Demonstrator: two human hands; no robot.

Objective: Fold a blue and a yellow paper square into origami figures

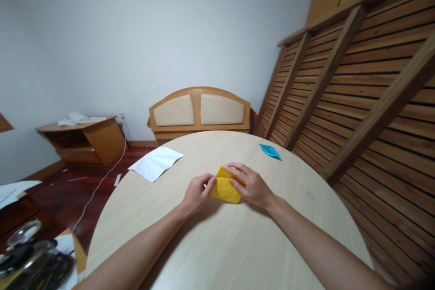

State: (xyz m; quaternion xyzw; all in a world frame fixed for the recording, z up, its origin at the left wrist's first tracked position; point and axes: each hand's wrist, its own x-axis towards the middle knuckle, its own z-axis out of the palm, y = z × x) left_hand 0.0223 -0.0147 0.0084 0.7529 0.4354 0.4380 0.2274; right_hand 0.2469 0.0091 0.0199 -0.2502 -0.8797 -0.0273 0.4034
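A folded sheet of yellow paper (227,190) is held between my two hands just above the middle of the round table (217,244). My left hand (200,191) pinches its left edge between thumb and fingers. From the right, my right hand (250,185) grips the same paper, with its fingers over the top edge and its thumb on the near face. Behind the right hand lies a small blue folded paper boat (269,150). At the far left of the tabletop rests a creased white sheet of paper (155,163).
A wooden headboard (199,111) stands beyond the table against the wall. Slatted wooden panels (356,113) lean along the right side. To the left are a low cabinet (81,142), a white cable (103,176) on the floor, and a glass pot (44,263).
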